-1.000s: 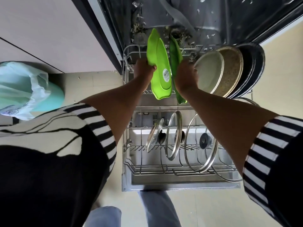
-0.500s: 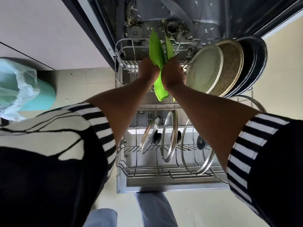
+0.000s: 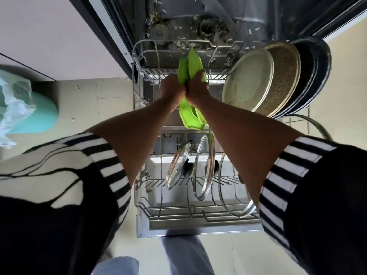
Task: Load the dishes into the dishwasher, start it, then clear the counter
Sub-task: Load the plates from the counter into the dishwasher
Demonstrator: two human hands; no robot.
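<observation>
The left hand [image 3: 172,87] and the right hand [image 3: 197,87] both grasp the green plates [image 3: 192,63], held upright over the rack [image 3: 156,72].

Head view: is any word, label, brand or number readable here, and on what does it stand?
No text can be read in this view.
Green plates: no print or sticker faces the camera.
Grey panel on the open dishwasher door: small marks beside its slots, too blurred to read.

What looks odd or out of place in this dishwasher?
Scraps of debris lie scattered over the dishwasher floor around the round filter, behind the rack. A wash tub should not look so littered.
</observation>
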